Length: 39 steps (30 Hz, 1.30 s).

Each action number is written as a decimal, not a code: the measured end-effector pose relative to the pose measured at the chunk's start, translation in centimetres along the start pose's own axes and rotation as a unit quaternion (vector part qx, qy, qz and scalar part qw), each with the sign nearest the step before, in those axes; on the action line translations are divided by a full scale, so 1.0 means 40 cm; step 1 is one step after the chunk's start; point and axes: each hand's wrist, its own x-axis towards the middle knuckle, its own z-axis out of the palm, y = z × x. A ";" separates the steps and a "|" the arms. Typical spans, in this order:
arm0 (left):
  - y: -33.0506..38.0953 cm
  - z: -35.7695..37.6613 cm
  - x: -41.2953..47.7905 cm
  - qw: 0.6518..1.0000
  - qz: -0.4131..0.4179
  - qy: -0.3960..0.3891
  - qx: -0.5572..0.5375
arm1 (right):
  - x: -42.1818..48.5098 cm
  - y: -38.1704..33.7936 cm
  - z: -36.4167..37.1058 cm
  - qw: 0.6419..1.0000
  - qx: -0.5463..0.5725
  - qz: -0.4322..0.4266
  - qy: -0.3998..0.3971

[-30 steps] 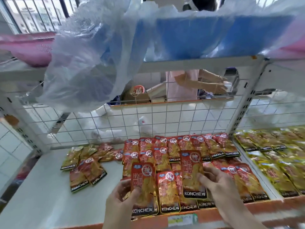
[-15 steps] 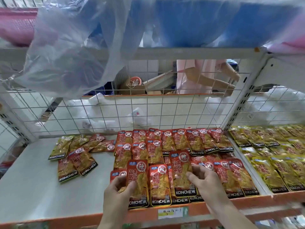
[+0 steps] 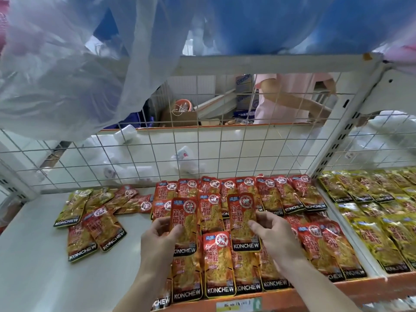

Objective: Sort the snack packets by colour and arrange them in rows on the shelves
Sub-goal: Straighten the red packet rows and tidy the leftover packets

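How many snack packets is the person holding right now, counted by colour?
Red: 2 (left-hand red packet pinched by the left hand; right-hand red packet pinched by the right hand)
Yellow: 0
Total: 2

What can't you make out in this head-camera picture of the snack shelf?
Head view, upper shelf contents: veiled by plastic sheet.
Head view, yellow packets: row cut off by right edge.
Head view, shelf label: print too small, clipped by bottom edge.
Head view, red packets: some covered by left hand, right hand.
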 end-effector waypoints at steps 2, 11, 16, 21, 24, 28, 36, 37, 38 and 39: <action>0.009 0.010 0.031 1.000 -0.004 0.005 0.007 | 0.028 -0.011 0.012 1.000 -0.001 -0.002 -0.004; 0.060 0.055 0.158 0.993 0.033 0.072 0.093 | 0.157 -0.036 0.064 0.999 -0.041 -0.004 -0.006; 0.082 0.098 0.190 0.973 0.084 0.091 0.193 | 0.198 -0.049 0.075 0.994 -0.098 -0.034 0.018; 0.072 0.115 0.219 0.947 0.142 0.109 0.268 | 0.222 -0.047 0.084 0.986 -0.151 -0.061 0.034; 0.048 0.116 0.232 0.925 0.164 0.119 0.322 | 0.231 -0.044 0.090 0.982 -0.173 -0.068 0.037; 0.037 0.117 0.244 0.879 0.169 0.132 0.427 | 0.232 -0.043 0.093 0.969 -0.220 -0.100 0.054; 0.029 0.103 0.260 0.813 0.148 0.110 0.553 | 0.230 -0.036 0.104 0.936 -0.319 -0.135 0.059; 0.027 0.102 0.259 0.813 0.156 0.112 0.550 | 0.230 -0.028 0.105 0.929 -0.337 -0.142 0.065; 0.025 0.102 0.257 0.816 0.166 0.113 0.543 | 0.229 -0.020 0.106 0.921 -0.352 -0.149 0.072; 0.021 0.101 0.256 0.818 0.180 0.114 0.534 | 0.227 -0.014 0.108 0.913 -0.367 -0.158 0.080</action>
